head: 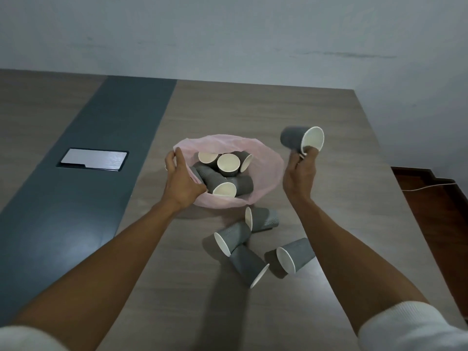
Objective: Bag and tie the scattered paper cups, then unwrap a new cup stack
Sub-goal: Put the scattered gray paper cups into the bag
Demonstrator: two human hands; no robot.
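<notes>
A thin pink plastic bag (268, 158) lies open on the wooden table (342, 138), with several grey paper cups (228, 163) piled inside. My left hand (181, 179) grips the bag's left rim and holds it open. My right hand (300, 171) is raised to the right of the bag, pinching the rim of one grey cup (295, 138) that is tipped sideways with its white inside facing right. Several more grey cups (247, 262) lie on their sides on the table just in front of the bag, between my forearms.
A dark grey strip (106, 158) runs across the table on the left, with a silver cover plate (93, 158) set into it. The table's right edge drops to a dark wooden floor (435, 198) with a white cable. A pale wall stands behind.
</notes>
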